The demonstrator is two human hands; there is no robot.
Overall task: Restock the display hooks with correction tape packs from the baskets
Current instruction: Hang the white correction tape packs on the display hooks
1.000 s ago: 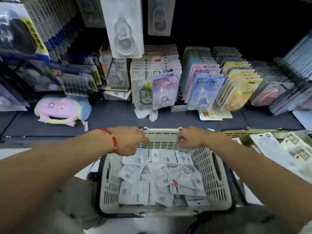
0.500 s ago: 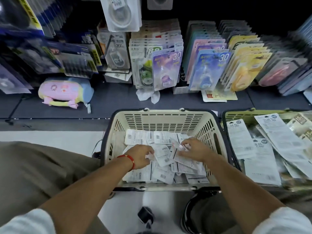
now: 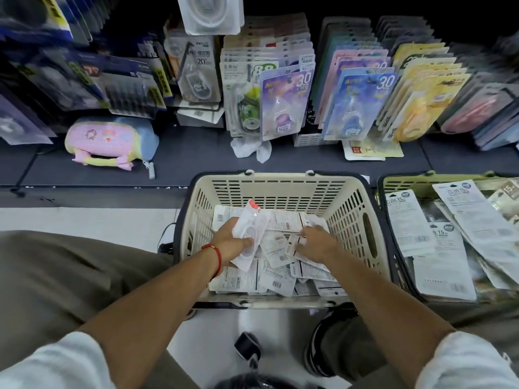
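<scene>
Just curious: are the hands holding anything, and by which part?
Left hand grips a clear plastic correction tape pack around its lower half. Right hand pinches a white pack by its edge.

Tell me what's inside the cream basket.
The cream basket holds a loose heap of correction tape packs, mostly barcode side up. The left hand grips one; the right hand reaches in. Lower layers are hidden.

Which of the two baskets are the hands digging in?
The cream basket in the middle, full of small white packs. The green basket to its right holds longer packs, and no hand is in it.
</scene>
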